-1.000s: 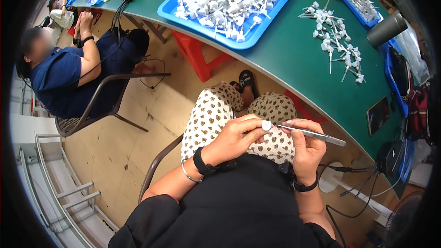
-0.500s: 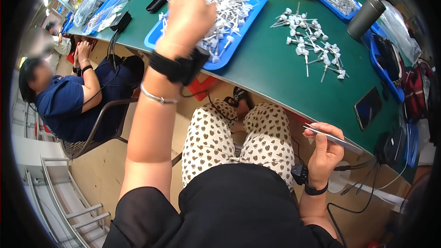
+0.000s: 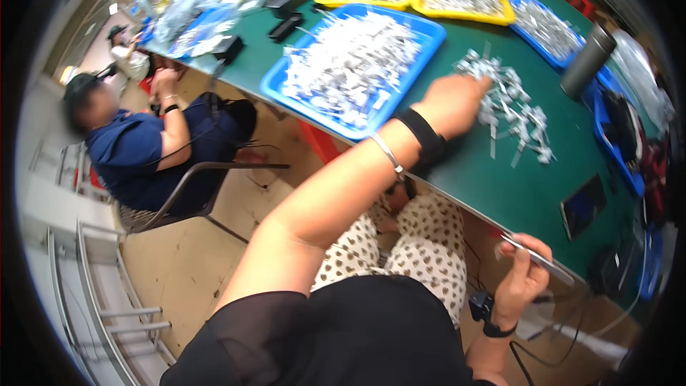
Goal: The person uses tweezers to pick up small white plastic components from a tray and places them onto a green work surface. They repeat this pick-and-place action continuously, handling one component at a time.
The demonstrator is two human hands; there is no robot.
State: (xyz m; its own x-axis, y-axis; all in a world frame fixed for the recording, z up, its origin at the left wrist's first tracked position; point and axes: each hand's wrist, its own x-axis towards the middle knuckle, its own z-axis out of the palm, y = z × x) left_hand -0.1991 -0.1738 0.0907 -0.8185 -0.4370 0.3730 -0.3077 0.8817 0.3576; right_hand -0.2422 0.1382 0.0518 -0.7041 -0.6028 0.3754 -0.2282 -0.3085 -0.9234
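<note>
My left hand (image 3: 454, 104) reaches over the green table to the near left edge of a loose pile of small white plastic parts with thin stems (image 3: 518, 111). Its fingertips are blurred and partly hidden, so whether they grip a part does not show. Left of that hand stands a blue tray (image 3: 350, 129) heaped with similar white parts. My right hand (image 3: 525, 279), at the table's front edge, holds metal tweezers (image 3: 549, 264) between thumb and fingers, their tips pointing up and left.
Yellow trays (image 3: 464, 17) of white parts stand at the back. A dark grey bottle (image 3: 589, 61) and a phone (image 3: 584, 206) are on the right. Black boxes (image 3: 286, 26) lie behind the blue tray. A seated person (image 3: 136, 143) is at the left.
My left hand has moved right, from above the blue tray to the loose pile. The view has shifted; my right hand still holds the tweezers.
</note>
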